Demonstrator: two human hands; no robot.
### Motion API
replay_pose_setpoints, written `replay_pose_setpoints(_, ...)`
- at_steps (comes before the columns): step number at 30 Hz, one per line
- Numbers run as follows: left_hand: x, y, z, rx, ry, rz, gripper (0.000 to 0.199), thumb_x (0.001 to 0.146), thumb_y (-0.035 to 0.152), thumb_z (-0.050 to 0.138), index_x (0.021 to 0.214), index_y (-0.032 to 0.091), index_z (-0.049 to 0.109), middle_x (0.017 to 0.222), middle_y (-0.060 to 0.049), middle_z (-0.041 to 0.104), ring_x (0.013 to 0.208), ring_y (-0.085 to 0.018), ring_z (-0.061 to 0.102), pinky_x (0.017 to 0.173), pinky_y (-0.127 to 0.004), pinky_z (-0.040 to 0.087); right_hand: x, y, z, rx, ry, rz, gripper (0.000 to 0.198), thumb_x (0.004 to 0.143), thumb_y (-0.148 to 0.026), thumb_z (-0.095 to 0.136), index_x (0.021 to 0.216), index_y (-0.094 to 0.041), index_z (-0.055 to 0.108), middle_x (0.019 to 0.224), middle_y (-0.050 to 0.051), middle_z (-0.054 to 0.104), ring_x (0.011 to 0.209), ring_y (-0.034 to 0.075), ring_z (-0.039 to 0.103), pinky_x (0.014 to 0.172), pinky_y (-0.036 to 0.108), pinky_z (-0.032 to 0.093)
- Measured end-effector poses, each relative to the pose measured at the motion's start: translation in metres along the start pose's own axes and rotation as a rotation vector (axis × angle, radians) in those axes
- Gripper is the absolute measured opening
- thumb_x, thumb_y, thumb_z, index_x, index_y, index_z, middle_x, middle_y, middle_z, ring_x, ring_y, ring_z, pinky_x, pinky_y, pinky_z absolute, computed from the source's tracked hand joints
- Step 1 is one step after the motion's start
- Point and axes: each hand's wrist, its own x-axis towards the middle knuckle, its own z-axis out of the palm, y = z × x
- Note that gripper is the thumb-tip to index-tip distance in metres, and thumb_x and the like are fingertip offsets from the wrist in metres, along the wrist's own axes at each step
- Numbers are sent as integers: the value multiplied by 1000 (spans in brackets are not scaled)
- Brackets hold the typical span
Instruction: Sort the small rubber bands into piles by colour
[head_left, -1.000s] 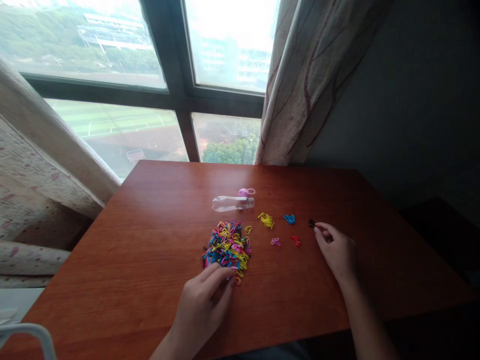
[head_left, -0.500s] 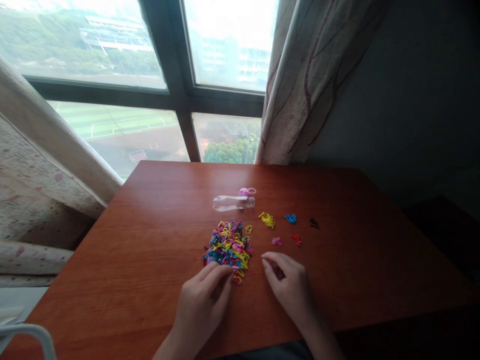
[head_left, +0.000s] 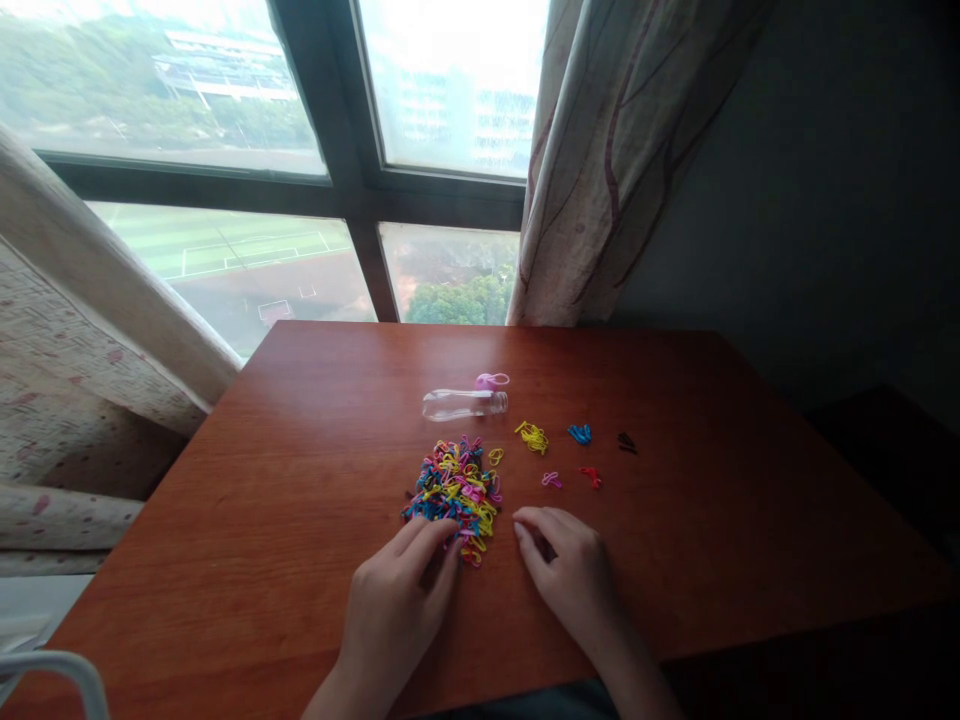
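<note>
Coloured bands [head_left: 456,488] lie on the wooden table [head_left: 285,490] below the window [head_left: 358,190]; whether fingers [head_left: 430,537] meet, I cannot tell.

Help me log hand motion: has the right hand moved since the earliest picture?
Yes: against the wooden table, the right hand moved left and toward the person, from the black loops to beside the multicoloured pile.

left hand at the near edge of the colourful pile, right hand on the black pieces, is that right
Not quite: the head view shows the right hand apart from the black pieces, just right of the colourful pile. The left hand is at the pile's near edge, as you say.
</note>
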Motion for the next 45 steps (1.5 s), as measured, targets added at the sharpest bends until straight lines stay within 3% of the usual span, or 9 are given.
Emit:
replay_pose_setpoints(6,5,7,6,181,-84,16,16,94,31,51,96,26,67,87,1,69,66,-15,68,56,-24,46,0,0,0,43,-3,20,17,94,-19,51,92,-22,68,84,3,71,75,18,67,72,28,50)
replay_pose_setpoints(17,10,13,7,240,-93,28,15,93,26,51,96,26,66,84,1,68,64,-14,64,53,-23,40,0,-1,-2,60,-1,27,16,94,-19,51,93,-22,67,82,3,71,73,18,66,70,27,51)
replay_pose_setpoints(37,0,15,2,70,-60,36,13,93,24,51,96,25,64,84,1,67,66,-14,66,58,-22,47,0,-3,-3,55,-1,20,16,93,-19,52,91,-22,67,81,3,71,73,18,66,70,26,50)
replay_pose_setpoints(45,5,26,1,10,-93,89,21,97,23,45,93,24,65,81,1,67,65,-12,65,59,-20,47,-6,-4,-5,126,-115,-70,18,93,-24,58,109,-23,65,79,1,69,68,16,63,66,26,47)
